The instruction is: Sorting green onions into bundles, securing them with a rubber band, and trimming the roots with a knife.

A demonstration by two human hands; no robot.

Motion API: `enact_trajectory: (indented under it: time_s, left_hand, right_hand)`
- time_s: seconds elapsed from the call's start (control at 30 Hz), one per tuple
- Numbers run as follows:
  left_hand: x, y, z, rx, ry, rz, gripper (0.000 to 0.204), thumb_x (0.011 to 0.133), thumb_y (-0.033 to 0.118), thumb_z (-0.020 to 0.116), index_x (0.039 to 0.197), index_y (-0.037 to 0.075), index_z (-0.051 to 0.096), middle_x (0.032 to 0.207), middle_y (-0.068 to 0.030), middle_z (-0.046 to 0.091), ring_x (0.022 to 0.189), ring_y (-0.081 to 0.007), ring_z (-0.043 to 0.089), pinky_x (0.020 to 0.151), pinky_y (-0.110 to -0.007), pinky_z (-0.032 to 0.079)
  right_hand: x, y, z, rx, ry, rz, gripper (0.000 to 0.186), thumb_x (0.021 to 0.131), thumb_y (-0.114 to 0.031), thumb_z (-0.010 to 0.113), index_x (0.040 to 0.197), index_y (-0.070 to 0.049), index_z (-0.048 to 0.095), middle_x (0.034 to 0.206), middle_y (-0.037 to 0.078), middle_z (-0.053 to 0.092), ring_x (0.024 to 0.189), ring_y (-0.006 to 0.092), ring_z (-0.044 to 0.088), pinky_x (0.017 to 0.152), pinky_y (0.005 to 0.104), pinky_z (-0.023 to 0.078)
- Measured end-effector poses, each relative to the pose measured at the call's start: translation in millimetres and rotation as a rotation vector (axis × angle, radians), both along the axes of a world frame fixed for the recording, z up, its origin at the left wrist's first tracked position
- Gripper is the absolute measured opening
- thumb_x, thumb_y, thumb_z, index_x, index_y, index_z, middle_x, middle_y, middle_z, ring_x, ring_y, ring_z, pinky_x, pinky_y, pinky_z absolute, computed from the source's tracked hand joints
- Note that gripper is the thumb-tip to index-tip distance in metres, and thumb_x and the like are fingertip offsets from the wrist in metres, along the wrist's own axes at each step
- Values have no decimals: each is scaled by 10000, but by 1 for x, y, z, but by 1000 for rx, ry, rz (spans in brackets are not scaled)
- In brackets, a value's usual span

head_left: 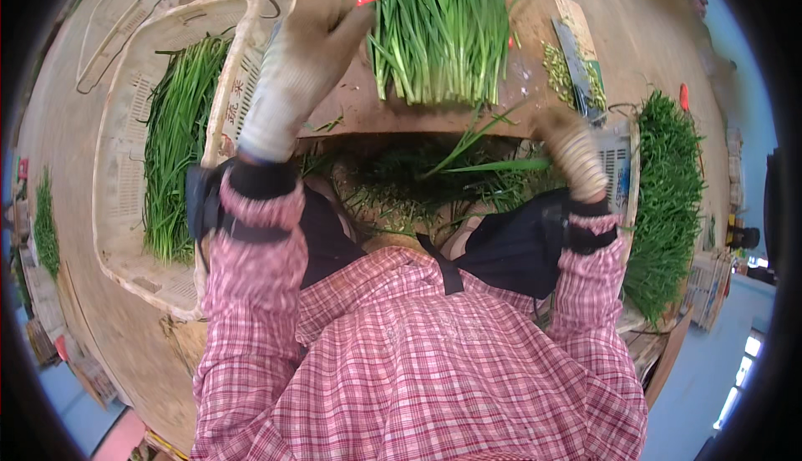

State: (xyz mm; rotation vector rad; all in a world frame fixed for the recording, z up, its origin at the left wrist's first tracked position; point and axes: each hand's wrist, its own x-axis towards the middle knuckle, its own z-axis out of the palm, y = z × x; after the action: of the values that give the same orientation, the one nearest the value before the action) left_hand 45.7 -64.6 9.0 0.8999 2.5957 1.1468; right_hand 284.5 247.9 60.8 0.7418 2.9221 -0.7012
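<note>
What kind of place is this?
It looks like a vegetable-sorting or packing shed, though I can't be certain: a pile of leafy green stalks in front, a pale plastic crate holding more on the left, and a knife among chopped bits.

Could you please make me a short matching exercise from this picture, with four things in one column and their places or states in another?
1. Knife
2. Left hand
3. Large white crate
4. Bushy green heap

A. On the person's left, containing long green stalks
B. Lying among small cut pieces
C. On the person's right, piled up
D. Gloved, beside the green bundle

Pairs: 1-B, 2-D, 3-A, 4-C.
</note>
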Motion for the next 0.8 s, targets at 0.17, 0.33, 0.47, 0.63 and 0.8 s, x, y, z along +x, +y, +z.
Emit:
enact_trajectory:
  time_s: [0.17, 0.33, 0.47, 0.63, 0.8]
  left_hand:
    - [142, 20, -11, -516, -178, -496, 583, 816, 402, 782, 1180, -40, 669, 952, -250, 727, 933, -367, 718, 872, -440, 545]
    - [177, 77, -57, -184, -518, -229, 494, 853, 413, 776, 1113, 1, 700, 982, -144, 742, 779, -267, 695, 679, -376, 544]
    - [212, 80, -29, 459, -1217, -170, 294, 960, 307, 699, 1082, 40, 719, 886, -38, 724, 638, -77, 582, 551, -251, 463]
    - [245, 88, 66, 439, -1036, -303, 330, 1013, 340, 632, 1088, 25, 696, 815, -29, 706, 521, -60, 533, 495, -204, 439]
    - [216, 88, 153, 507, -513, -391, 321, 1031, 342, 592, 1041, 36, 689, 770, -67, 731, 444, -64, 522, 404, -217, 422]
  right_hand:
    - [40, -81, -54, -767, -67, -55, 501, 898, -244, 754, 1256, 81, 625, 1119, 152, 721, 911, 243, 710, 781, 330, 572]
    - [68, -73, -43, -1010, 117, 73, 344, 981, -185, 643, 1263, 11, 643, 1065, 85, 731, 831, 138, 698, 660, 261, 556]
    - [99, -68, -14, -574, 12, 4, 357, 945, -150, 669, 1258, 14, 625, 1024, 104, 726, 795, 158, 680, 686, 287, 550]
    - [147, -95, -6, -741, -46, 172, 184, 964, -131, 603, 964, 26, 699, 767, 90, 669, 676, 166, 631, 628, 313, 513]
    - [171, -100, -16, -808, -30, 187, 225, 952, -172, 644, 1024, 33, 705, 810, 115, 680, 697, 185, 643, 642, 309, 502]
